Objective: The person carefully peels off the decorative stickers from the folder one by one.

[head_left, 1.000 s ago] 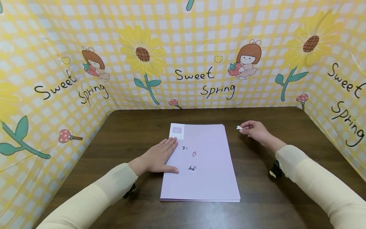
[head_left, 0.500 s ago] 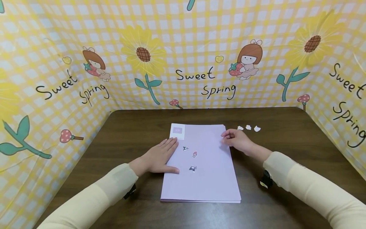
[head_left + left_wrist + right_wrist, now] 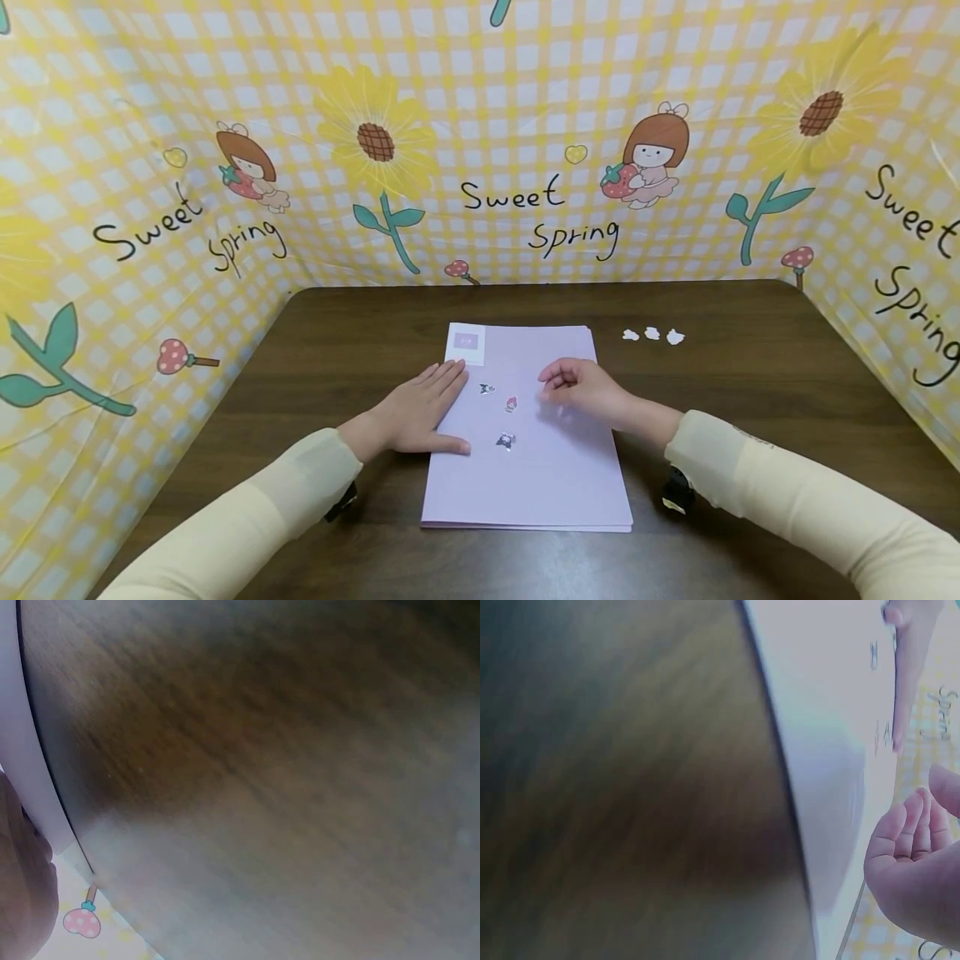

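A lilac folder (image 3: 551, 483) lies on the table with a white label (image 3: 467, 358) at its far left corner. Three small cartoon stickers lie on it: a dark one (image 3: 486, 389), a pink one (image 3: 512, 404) and a larger dark one (image 3: 506, 442). My left hand (image 3: 420, 410) rests flat on the folder's left edge, thumb spread towards the near end. Over the right half hovers my right hand (image 3: 581, 387), fingers loosely bent, nothing visible in them, just right of the pink sticker. In the right wrist view, the right hand's fingers (image 3: 919, 825) curl beside the folder.
Three small white cut-out pieces, the middle one (image 3: 652, 333) among them, lie in a row on the brown wooden table (image 3: 360, 333) at the back right. A yellow checked cloth (image 3: 495, 125) with flowers and lettering walls in the back and both sides.
My right hand has let go of a white piece at the back right and moved left and nearer, over the folder. All three white pieces now show. The left hand stays in place.
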A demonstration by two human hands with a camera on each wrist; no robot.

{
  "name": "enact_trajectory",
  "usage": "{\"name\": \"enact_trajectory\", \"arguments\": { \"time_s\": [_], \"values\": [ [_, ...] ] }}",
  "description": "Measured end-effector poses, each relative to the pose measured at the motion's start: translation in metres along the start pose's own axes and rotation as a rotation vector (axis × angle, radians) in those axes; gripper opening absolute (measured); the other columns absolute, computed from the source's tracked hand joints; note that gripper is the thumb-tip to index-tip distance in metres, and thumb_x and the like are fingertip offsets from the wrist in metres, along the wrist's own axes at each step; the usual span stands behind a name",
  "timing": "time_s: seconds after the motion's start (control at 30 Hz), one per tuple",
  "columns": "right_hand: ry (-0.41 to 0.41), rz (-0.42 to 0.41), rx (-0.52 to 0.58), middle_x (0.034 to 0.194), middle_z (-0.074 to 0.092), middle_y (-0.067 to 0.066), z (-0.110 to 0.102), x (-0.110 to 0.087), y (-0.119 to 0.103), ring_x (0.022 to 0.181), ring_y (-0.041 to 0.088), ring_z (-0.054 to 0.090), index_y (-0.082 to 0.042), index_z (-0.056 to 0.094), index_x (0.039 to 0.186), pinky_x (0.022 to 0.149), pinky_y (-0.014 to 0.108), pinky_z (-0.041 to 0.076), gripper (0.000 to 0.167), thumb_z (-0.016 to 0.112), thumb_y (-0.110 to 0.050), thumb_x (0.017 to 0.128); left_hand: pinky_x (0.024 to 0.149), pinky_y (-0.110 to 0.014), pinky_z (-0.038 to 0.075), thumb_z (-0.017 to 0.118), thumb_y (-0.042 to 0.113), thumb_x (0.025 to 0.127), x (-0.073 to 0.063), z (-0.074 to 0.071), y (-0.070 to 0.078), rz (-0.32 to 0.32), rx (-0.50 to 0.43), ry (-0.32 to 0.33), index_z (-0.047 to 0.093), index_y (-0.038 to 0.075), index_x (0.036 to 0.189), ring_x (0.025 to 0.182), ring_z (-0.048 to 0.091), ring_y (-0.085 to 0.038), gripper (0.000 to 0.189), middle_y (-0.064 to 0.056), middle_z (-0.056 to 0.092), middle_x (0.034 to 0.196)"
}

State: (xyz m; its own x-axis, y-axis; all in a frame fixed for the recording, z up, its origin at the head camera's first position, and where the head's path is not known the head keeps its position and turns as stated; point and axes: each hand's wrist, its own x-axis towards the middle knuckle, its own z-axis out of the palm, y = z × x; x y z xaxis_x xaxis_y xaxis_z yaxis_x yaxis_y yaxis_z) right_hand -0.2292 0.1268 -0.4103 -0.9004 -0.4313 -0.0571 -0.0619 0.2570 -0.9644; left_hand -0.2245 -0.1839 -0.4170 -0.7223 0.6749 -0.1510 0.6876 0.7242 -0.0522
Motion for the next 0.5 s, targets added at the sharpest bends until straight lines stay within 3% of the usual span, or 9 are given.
{"name": "enact_trajectory", "arguments": {
  "time_s": [0.5],
  "values": [
    [-0.181, -0.038, -0.030, 0.089, 0.065, 0.010, 0.033, 0.001, -0.006, 0.080, 0.017, 0.059, 0.009, 0.063, 0.106, 0.064, 0.021, 0.049, 0.026, 0.073, 0.004, 0.083, 0.116, -0.039, 0.008, 0.028, 0.088, 0.078, 0.001, 0.001, 0.000, 0.001, 0.026, 0.007, 0.015, 0.004, 0.155, 0.147, 0.006, -0.025, 0.115, -0.013, 0.009, 0.161]
  ]
}}
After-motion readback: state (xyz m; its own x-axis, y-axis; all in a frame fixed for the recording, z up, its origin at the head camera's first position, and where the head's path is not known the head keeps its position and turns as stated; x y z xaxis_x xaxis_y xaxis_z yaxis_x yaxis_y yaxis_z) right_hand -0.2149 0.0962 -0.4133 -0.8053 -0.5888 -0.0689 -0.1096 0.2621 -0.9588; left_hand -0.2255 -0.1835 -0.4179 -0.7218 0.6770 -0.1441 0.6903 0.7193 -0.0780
